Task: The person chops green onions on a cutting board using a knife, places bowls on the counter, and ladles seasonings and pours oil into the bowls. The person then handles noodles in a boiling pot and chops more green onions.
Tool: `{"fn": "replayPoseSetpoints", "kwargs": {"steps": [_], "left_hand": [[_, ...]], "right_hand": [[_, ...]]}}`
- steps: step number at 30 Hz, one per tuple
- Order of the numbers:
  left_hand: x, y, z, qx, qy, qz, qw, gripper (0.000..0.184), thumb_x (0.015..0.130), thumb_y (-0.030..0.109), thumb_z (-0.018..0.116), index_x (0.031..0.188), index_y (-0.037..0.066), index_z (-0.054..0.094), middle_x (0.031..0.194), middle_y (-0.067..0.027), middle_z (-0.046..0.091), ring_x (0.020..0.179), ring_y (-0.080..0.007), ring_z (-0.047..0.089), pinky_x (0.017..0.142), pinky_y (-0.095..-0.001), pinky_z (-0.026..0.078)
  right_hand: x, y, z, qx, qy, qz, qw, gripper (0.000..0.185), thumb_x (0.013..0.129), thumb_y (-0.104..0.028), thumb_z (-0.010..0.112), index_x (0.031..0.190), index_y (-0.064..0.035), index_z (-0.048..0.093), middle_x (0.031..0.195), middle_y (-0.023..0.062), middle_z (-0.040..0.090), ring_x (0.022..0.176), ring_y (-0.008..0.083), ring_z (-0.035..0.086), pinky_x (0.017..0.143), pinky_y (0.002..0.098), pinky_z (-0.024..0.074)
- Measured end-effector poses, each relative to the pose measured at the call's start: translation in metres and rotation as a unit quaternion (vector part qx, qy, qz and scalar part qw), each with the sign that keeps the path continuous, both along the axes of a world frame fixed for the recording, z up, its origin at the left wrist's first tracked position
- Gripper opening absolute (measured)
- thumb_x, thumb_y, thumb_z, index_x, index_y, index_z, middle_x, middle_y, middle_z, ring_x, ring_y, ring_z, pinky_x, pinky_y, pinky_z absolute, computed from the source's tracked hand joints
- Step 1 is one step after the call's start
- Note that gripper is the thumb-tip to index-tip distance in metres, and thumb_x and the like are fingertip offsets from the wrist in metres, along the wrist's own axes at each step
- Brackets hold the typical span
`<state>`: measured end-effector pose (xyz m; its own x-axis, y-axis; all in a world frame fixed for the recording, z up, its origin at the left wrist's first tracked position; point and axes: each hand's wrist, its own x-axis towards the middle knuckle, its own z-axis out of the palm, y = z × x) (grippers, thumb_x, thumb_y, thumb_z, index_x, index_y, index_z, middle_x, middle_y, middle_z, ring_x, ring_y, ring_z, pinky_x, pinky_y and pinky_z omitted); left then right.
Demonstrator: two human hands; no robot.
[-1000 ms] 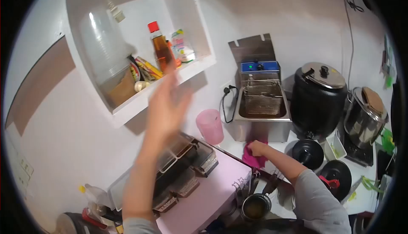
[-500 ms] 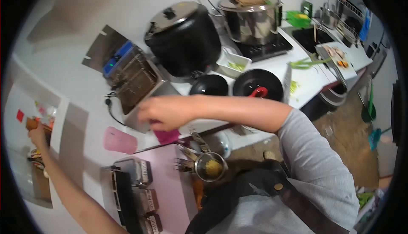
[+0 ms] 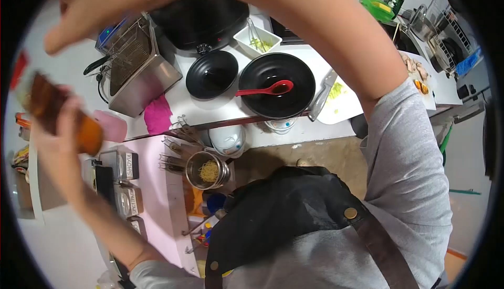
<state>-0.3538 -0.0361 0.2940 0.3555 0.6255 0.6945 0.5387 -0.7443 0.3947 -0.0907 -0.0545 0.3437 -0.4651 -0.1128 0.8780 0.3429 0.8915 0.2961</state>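
Left hand: The left hand (image 3: 55, 145) is wrapped round a brown bottle (image 3: 44, 97), with its thumb lying along the side.
Bottle: It is up in the air in that hand, in front of the pink cup (image 3: 112, 126) and the wall shelf as I look. It is blurry, so I can't read any label.
Which way it points: The bottle leans. Its long side runs on a slant, with the red cap (image 3: 19, 71) up and to the left and the orange bottom end down and to the right.
Right hand: The right hand (image 3: 86, 11) is up high, at the end of a long bent arm. One finger or thumb pokes out. The rest is hard to see, so I can't tell if it is holding anything.
Hand to bottle: The bottle is below the right hand and a bit to the left. The cap is the end closest to that hand, and I see a gap between them. The left hand is nearer, because it has the bottle.
Under the right arm: The steel fryer (image 3: 152, 74) sits on the counter, with a bright pink cloth (image 3: 157, 116) just beside it.
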Motion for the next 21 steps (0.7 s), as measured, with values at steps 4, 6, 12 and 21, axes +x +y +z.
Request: {"fn": "replayPoseSetpoints", "kwargs": {"steps": [4,6,12,21], "left_hand": [[0.098,-0.06,-0.095,-0.174,-0.06,-0.095,0.978,0.056,0.08,0.005,0.072,0.128,0.002,0.044,0.101,-0.0085,0.062,0.097,-0.0167,0.06,0.088,-0.0307,0.047],[0.129,-0.074,-0.127,-0.25,-0.085,-0.132,0.955,0.054,0.078,0.001,0.07,0.125,0.003,0.042,0.099,-0.0082,0.062,0.089,-0.0152,0.061,0.081,-0.0303,0.05],[0.18,-0.097,-0.186,-0.348,-0.041,-0.154,0.924,0.054,0.074,-0.001,0.072,0.12,0.003,0.043,0.093,-0.0092,0.061,0.085,-0.0167,0.062,0.077,-0.0308,0.05],[0.19,-0.106,-0.194,-0.372,0.091,-0.149,0.912,0.061,0.071,-0.004,0.071,0.125,0.004,0.043,0.094,-0.0069,0.061,0.087,-0.0152,0.062,0.081,-0.03,0.05]], "right_hand": [[0.042,-0.038,-0.061,-0.155,-0.063,-0.093,0.981,0.029,0.075,-0.015,0.061,0.101,-0.0081,0.071,0.083,0.0174,0.069,0.078,0.0315,0.068,0.071,0.0388,0.0544],[0.073,-0.06,-0.093,-0.203,-0.069,-0.105,0.971,0.028,0.073,-0.008,0.062,0.1,-0.004,0.069,0.085,0.0174,0.068,0.079,0.0321,0.067,0.071,0.0382,0.054],[0.125,-0.079,-0.169,-0.279,-0.056,-0.123,0.951,0.012,0.069,-0.007,0.062,0.08,-0.0023,0.066,0.076,0.018,0.067,0.076,0.0364,0.066,0.069,0.0431,0.0537],[0.168,-0.079,-0.177,-0.489,-0.061,-0.071,0.867,0.036,0.076,-0.002,0.052,0.109,-0.0047,0.068,0.089,0.0194,0.068,0.082,0.0313,0.067,0.077,0.04,0.0532]]}}
